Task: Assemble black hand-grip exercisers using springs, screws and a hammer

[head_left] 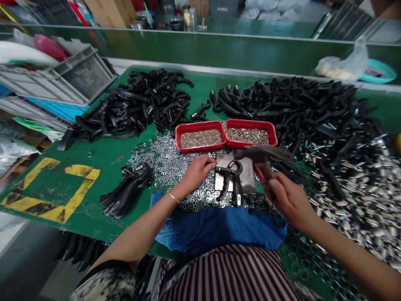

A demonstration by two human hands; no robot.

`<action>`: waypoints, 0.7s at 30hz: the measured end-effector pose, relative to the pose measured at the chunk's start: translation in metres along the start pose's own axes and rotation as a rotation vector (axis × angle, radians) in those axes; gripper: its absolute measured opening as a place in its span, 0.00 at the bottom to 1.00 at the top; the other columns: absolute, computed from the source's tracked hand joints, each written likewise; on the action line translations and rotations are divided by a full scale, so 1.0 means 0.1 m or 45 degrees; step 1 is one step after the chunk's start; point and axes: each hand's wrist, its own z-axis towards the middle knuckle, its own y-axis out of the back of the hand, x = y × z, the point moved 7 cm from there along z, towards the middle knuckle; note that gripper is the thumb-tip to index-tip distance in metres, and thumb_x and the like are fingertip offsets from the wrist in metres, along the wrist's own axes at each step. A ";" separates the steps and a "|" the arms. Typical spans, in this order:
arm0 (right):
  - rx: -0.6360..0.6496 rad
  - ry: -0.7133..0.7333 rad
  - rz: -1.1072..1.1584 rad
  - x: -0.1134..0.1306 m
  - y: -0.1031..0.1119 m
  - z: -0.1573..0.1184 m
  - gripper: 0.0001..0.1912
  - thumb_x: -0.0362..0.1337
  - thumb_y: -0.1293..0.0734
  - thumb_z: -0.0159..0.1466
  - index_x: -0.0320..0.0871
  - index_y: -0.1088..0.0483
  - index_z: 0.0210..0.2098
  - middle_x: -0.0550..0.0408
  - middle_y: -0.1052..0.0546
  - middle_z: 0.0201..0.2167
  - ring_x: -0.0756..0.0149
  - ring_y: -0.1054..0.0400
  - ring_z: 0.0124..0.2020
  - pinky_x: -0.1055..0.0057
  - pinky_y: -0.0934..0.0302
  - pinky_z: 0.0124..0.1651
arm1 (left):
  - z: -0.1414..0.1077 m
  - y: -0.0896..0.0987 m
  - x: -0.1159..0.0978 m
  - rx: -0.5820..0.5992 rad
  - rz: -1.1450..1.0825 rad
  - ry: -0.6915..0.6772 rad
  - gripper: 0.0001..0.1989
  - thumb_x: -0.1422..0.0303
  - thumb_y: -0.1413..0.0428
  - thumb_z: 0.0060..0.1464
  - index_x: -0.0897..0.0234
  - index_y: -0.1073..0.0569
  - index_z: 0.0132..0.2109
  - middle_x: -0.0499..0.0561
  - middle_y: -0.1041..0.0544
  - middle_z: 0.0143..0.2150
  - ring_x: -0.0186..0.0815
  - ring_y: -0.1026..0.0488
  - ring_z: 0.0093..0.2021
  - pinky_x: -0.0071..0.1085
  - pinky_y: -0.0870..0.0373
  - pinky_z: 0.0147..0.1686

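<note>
Your right hand (290, 198) grips a hammer (262, 155) right of centre; your left hand (196, 172) curls its fingers (around what, I cannot tell) beside the black hand grip (237, 186), just below frame centre.

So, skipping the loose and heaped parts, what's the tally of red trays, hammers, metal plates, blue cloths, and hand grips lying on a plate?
Red trays of small metal parts: 2
Hammer: 1
Metal plate: 1
Blue cloth: 1
Black hand grip on the plate: 1
Total: 6
</note>
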 end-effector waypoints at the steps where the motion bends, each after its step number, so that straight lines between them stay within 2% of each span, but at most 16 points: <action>1: -0.032 -0.020 -0.035 -0.05 0.01 -0.01 0.20 0.55 0.45 0.71 0.48 0.33 0.40 0.53 0.27 0.24 0.58 0.31 0.25 0.66 0.41 0.29 | 0.02 0.00 0.00 -0.003 -0.018 -0.001 0.04 0.70 0.44 0.64 0.62 0.24 0.40 0.51 0.21 0.40 0.38 0.24 0.43 0.39 0.29 0.49; 4: 0.116 -0.105 0.007 -0.22 -0.09 -0.02 0.20 0.57 0.40 0.68 0.47 0.31 0.40 0.54 0.27 0.24 0.58 0.31 0.25 0.67 0.41 0.28 | 0.15 -0.09 -0.05 0.025 -0.025 -0.030 0.05 0.69 0.44 0.64 0.62 0.23 0.40 0.51 0.20 0.41 0.37 0.24 0.44 0.39 0.28 0.49; 7: 0.244 -0.293 0.443 -0.37 -0.19 -0.08 0.22 0.59 0.43 0.70 0.48 0.32 0.41 0.59 0.31 0.22 0.66 0.38 0.18 0.71 0.45 0.20 | 0.33 -0.27 -0.12 0.101 -0.002 -0.078 0.05 0.70 0.44 0.63 0.61 0.22 0.39 0.52 0.20 0.41 0.38 0.24 0.44 0.39 0.29 0.50; 10: 0.118 -0.437 0.854 -0.43 -0.18 -0.18 0.22 0.61 0.42 0.69 0.48 0.34 0.41 0.63 0.34 0.22 0.72 0.48 0.12 0.73 0.53 0.12 | 0.50 -0.45 -0.15 0.155 0.018 -0.091 0.06 0.70 0.43 0.63 0.63 0.21 0.39 0.53 0.19 0.41 0.39 0.24 0.43 0.40 0.29 0.48; 12: -0.002 -0.443 0.995 -0.45 -0.17 -0.22 0.21 0.60 0.40 0.68 0.49 0.34 0.41 0.64 0.34 0.22 0.73 0.47 0.12 0.75 0.51 0.11 | 0.58 -0.54 -0.16 0.169 0.032 -0.090 0.06 0.70 0.43 0.62 0.64 0.21 0.40 0.54 0.19 0.42 0.40 0.23 0.43 0.40 0.29 0.48; 15: -0.083 -0.445 1.115 -0.52 -0.21 -0.26 0.20 0.58 0.38 0.68 0.48 0.34 0.42 0.64 0.35 0.21 0.74 0.47 0.12 0.76 0.50 0.10 | 0.66 -0.62 -0.18 0.194 0.082 -0.073 0.06 0.71 0.43 0.62 0.65 0.21 0.40 0.55 0.19 0.43 0.40 0.23 0.44 0.40 0.29 0.49; 21: -0.103 -0.425 1.206 -0.64 -0.29 -0.25 0.20 0.57 0.38 0.68 0.47 0.33 0.42 0.65 0.34 0.21 0.76 0.49 0.12 0.78 0.49 0.10 | 0.67 -0.66 -0.26 0.228 0.234 -0.091 0.06 0.71 0.44 0.64 0.66 0.22 0.41 0.54 0.19 0.43 0.39 0.24 0.44 0.38 0.31 0.48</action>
